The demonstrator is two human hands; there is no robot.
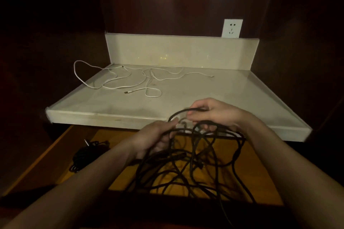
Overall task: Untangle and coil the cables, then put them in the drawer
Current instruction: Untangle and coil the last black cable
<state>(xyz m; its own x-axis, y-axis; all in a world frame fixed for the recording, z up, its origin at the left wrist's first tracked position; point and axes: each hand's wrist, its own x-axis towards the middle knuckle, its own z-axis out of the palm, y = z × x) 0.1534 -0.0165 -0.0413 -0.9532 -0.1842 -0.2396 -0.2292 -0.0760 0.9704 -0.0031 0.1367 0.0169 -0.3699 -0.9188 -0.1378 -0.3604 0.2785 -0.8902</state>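
A tangle of black cable hangs from both hands over the open wooden drawer. My left hand grips a bunch of its strands from below. My right hand pinches one black strand and holds it up above the tangle. A coiled black cable lies in the drawer at the left. Loose white cables sprawl on the pale countertop, one loop hanging off its left edge.
The countertop has a raised back panel and a thick front edge just behind my hands. A white wall socket sits above the panel at the right. Dark wooden walls close in both sides.
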